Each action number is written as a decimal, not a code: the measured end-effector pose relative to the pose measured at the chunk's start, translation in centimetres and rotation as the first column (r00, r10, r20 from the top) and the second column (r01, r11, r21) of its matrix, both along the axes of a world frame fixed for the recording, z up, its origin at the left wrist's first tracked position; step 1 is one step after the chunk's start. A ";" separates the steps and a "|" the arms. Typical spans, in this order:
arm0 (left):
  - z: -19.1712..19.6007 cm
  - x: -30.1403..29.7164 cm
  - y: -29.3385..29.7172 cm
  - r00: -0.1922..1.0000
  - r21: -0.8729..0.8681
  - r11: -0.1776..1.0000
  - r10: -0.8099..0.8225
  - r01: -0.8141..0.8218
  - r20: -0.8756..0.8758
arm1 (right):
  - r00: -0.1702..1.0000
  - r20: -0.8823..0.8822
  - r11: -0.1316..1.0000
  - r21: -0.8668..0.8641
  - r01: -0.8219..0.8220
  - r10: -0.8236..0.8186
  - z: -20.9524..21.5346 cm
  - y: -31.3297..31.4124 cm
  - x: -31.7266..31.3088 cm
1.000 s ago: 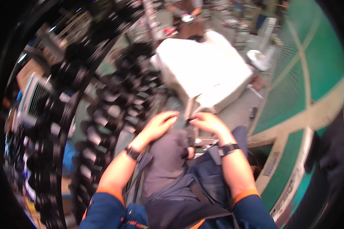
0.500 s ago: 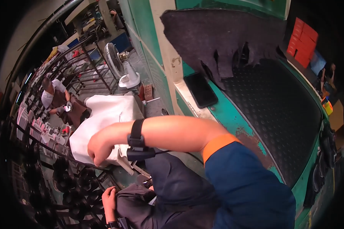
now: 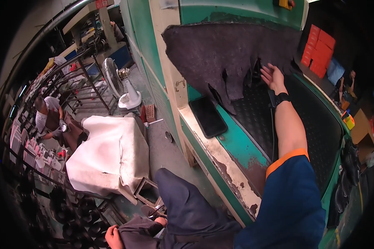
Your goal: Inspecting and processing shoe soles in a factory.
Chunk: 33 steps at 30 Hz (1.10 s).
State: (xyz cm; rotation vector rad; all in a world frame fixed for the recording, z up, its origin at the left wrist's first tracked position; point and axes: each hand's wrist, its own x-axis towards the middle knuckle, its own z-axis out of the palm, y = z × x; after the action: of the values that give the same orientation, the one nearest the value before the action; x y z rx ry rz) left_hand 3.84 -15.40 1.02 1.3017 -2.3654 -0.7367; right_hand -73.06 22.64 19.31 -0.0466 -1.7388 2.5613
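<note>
My right hand (image 3: 272,75) reaches far out over a green machine (image 3: 237,143). Its spread fingers touch the ragged lower edge of a dark grey sheet (image 3: 220,50) with several cut-outs. The sheet hangs over a black studded mat (image 3: 320,120) on the machine bed. A black wristband sits on that wrist. My left hand (image 3: 113,237) is low at the bottom edge by my lap, closed on a dark piece of cloth (image 3: 139,232). A black phone (image 3: 208,116) lies flat on the machine's worn front ledge, left of my right forearm.
A white cloth-covered stand (image 3: 108,159) is on the floor to my left, with a pedestal fan (image 3: 122,85) behind it. Another person (image 3: 45,120) sits at far left among metal racks (image 3: 70,83). Orange boxes (image 3: 320,50) are stacked at upper right.
My view has swung from the lap and white stand up to the green machine. My right arm has stretched out from near my body to the dark sheet's edge.
</note>
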 end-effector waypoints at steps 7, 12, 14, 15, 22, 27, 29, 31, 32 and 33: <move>1.2 -3.4 -0.1 0.998 0.047 0.997 -0.059 0.057 0.033 | 0.948 -0.190 0.532 0.846 0.025 0.257 -7.2 -11.7 -7.3; 1.1 -3.7 -0.2 0.996 0.047 0.997 -0.058 0.055 0.066 | 0.903 -0.142 0.196 0.978 0.065 0.405 -8.7 -18.1 -4.5; 0.9 -3.2 -0.3 0.996 0.045 0.998 -0.057 0.054 0.072 | 0.926 -0.215 0.188 0.969 0.162 0.311 -8.6 -16.3 -5.2; 0.7 -3.0 -0.3 0.994 0.048 0.997 -0.063 0.059 0.086 | 0.935 -0.253 0.177 0.961 0.213 0.250 -8.7 -15.1 -6.0; 0.2 -4.3 -0.4 0.998 0.130 0.991 0.037 -0.031 -0.045 | 0.932 -0.234 0.030 0.971 0.235 0.276 -12.5 -12.4 -12.5; 0.4 -5.3 -0.6 0.991 0.142 0.985 0.088 -0.102 0.102 | 0.862 -0.138 0.000 0.987 0.158 0.487 -14.1 -17.4 -13.4; 0.7 -5.3 -0.5 0.992 0.095 0.994 0.048 -0.059 0.116 | 0.851 -0.095 -0.025 0.992 0.125 0.516 -14.2 -19.5 -13.3; 1.0 -5.3 -0.2 0.989 0.133 0.987 0.069 -0.086 0.134 | 0.842 -0.056 -0.054 0.994 0.100 0.536 -14.4 -21.4 -13.2; 1.2 -5.3 0.0 0.987 0.127 0.986 0.088 -0.105 0.137 | 0.841 -0.037 -0.067 0.994 0.087 0.539 -14.4 -22.2 -13.2; 1.2 -5.3 0.1 0.983 0.178 0.973 0.122 -0.145 0.134 | 0.839 -0.023 -0.080 0.994 0.079 0.543 -14.5 -22.6 -13.1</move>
State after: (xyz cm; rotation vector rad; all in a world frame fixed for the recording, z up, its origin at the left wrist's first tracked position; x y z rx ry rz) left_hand -1.41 -15.30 2.26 1.6103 -2.3184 -0.8787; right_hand -86.12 0.04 4.80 0.9073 -2.9790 0.4352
